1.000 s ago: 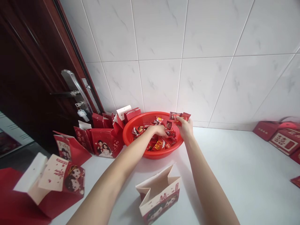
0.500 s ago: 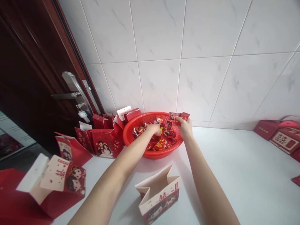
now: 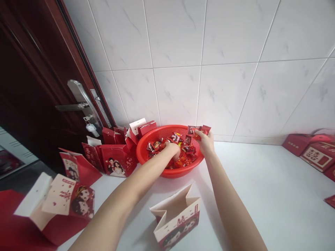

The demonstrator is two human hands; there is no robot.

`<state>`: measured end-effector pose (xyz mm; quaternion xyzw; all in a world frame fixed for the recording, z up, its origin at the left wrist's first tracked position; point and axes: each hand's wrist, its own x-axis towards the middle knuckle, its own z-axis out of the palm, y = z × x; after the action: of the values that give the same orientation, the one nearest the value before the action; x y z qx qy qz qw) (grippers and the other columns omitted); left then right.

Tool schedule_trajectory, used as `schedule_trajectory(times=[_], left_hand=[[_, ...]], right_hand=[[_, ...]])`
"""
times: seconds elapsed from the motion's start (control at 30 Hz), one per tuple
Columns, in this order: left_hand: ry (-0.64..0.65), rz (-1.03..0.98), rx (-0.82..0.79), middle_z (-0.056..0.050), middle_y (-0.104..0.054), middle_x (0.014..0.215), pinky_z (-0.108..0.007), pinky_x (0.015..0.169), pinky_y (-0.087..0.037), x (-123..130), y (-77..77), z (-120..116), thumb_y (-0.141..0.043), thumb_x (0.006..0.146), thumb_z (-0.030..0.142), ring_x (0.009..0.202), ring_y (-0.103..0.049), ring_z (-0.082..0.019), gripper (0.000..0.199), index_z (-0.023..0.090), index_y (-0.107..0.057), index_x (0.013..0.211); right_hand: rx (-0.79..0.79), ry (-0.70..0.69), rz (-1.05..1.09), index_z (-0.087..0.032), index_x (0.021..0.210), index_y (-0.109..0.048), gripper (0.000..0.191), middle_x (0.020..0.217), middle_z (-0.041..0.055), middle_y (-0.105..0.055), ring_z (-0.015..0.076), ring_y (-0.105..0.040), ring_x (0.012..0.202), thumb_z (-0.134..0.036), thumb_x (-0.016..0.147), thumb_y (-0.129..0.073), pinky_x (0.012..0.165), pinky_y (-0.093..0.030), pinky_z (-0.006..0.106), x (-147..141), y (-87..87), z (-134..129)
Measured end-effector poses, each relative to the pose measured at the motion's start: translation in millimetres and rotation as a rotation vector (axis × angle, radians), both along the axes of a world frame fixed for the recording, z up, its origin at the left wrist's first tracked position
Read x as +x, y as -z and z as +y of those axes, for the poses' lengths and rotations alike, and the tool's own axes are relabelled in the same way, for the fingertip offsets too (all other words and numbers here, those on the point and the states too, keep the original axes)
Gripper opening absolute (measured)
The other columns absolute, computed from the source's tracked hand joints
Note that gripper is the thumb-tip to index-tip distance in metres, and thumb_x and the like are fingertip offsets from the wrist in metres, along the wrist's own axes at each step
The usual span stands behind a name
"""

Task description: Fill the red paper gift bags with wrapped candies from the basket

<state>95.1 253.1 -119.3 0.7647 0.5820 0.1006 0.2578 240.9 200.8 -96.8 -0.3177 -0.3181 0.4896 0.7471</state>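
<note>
A red plastic basket (image 3: 180,172) stands against the wall with several wrapped candies (image 3: 187,150) in it. My left hand (image 3: 172,149) reaches down among the candies; its fingers are mostly hidden, so what they touch cannot be made out. Over the basket's right rim, my right hand (image 3: 206,139) is closed on red candy packets (image 3: 195,130). In front of the basket, between my forearms, an open paper box (image 3: 178,218) stands upright, cream at the top and red below with cartoon faces.
Several red and cream gift boxes (image 3: 115,158) stand at the left, beside the basket. More red boxes (image 3: 315,155) are at the right edge. A dark door with a metal handle (image 3: 75,106) is at the left, and a tiled wall (image 3: 178,90) rises behind.
My left hand has shifted slightly within the candies, and a dark-wrapped candy beside it shows more clearly. My right hand keeps its hold on the packets. The view has shifted very slightly.
</note>
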Motion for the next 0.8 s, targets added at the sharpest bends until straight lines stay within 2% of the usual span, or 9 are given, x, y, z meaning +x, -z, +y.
schedule_trajectory(times=[0.1,0.23,0.33,0.43,0.53,0.63,0.8], left_hand=[[-0.04,0.164,-0.053,-0.012,-0.076,0.094,-0.048,0.102,-0.047,2.4,-2.3,-4.0,-0.091,0.045,0.024,0.117,-0.063,-0.039,0.035,0.028,-0.076,0.077],[-0.017,0.334,-0.098,-0.014,-0.07,0.07,-0.052,0.096,-0.046,-3.9,-15.8,-13.0,-0.086,0.037,0.007,0.101,-0.067,-0.044,0.029,0.02,-0.064,0.052],[0.037,0.32,-0.1,-0.007,-0.062,0.056,-0.043,0.083,-0.049,-13.6,-31.8,-20.4,-0.088,0.043,0.019,0.083,-0.067,-0.036,0.03,0.021,-0.058,0.048],[0.083,0.122,-0.035,0.0,-0.057,0.055,-0.031,0.066,-0.043,-21.6,-45.9,-24.0,-0.086,0.056,0.045,0.064,-0.058,-0.022,0.037,0.022,-0.058,0.054],[0.047,-0.178,0.071,0.004,-0.048,0.054,-0.028,0.056,-0.032,-25.7,-51.0,-21.3,-0.081,0.061,0.063,0.055,-0.045,-0.015,0.051,0.022,-0.052,0.056],[-0.016,-0.326,0.086,0.004,-0.048,0.055,-0.028,0.055,-0.03,-28.1,-48.8,-15.8,-0.08,0.061,0.069,0.054,-0.043,-0.013,0.054,0.02,-0.057,0.058],[-0.08,-0.439,0.049,0.0,-0.066,0.068,-0.028,0.062,-0.039,-30.7,-47.8,-13.0,-0.084,0.059,0.064,0.069,-0.057,-0.018,0.048,0.018,-0.068,0.066]], right_hand=[[0.001,0.004,-0.004,-0.022,0.073,-0.061,0.033,0.07,-0.0023,-0.068,0.0163,-0.064,0.067,-0.023,0.05,-0.084,0.056,-0.054,0.027,-0.7,-0.4,-0.4],[-0.004,0.005,-0.007,-0.022,0.071,-0.061,0.031,0.068,-0.0022,-0.068,0.016,-0.063,0.066,-0.022,0.05,-0.083,0.054,-0.054,0.026,-1.4,-1.0,-0.8],[0.002,0.001,-0.03,-0.022,0.07,-0.06,0.03,0.068,-0.0023,-0.067,0.016,-0.063,0.066,-0.022,0.051,-0.084,0.055,-0.054,0.026,-1.0,-1.4,-1.6],[0.006,-0.006,-0.044,-0.022,0.07,-0.059,0.031,0.068,-0.0024,-0.067,0.0163,-0.063,0.066,-0.023,0.052,-0.084,0.055,-0.054,0.027,-0.3,-2.2,-3.0],[0.004,-0.015,-0.036,-0.022,0.074,-0.061,0.03,0.069,-0.0016,-0.068,0.0167,-0.064,0.067,-0.022,0.053,-0.083,0.057,-0.054,0.027,0.0,-3.6,-4.4],[-0.007,-0.016,-0.015,-0.021,0.074,-0.062,0.03,0.068,-0.0016,-0.068,0.0164,-0.064,0.067,-0.021,0.052,-0.082,0.058,-0.055,0.027,-0.1,-4.7,-5.1],[-0.015,0.007,-0.006,-0.021,0.074,-0.062,0.03,0.07,-0.0012,-0.069,0.0179,-0.067,0.068,-0.02,0.053,-0.083,0.058,-0.055,0.028,-0.8,-4.6,-4.5]])
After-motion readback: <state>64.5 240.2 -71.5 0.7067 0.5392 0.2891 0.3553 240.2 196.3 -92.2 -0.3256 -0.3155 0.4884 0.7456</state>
